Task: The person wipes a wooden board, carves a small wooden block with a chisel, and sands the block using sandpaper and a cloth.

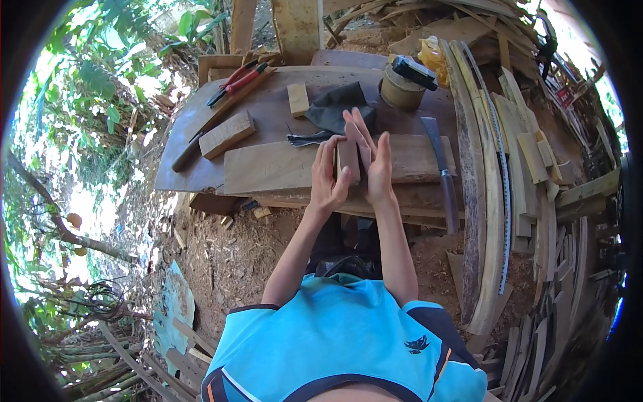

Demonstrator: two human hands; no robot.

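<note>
My left hand [328, 179] is closed around a small wooden block [348, 159], held upright over the table with the thumb along its near face. My right hand [379, 169] presses a thin brownish sheet that looks like sandpaper [362, 146] against the block's right side, its fingers fairly straight. Below both hands lies a wide wooden plank [268, 167] along the table's front edge. Just beyond them a dark cloth [335, 110] is bunched up. A large knife [439, 157] with a dark handle rests across the plank's right end.
On the table [194, 110] are red-handled pliers [234, 84], a wood block [228, 134], a smaller block [298, 99] and a dark-handled tool [189, 151]. A round container [402, 90] bears a black object. Long boards [472, 167] and a measuring tape [507, 201] line the right.
</note>
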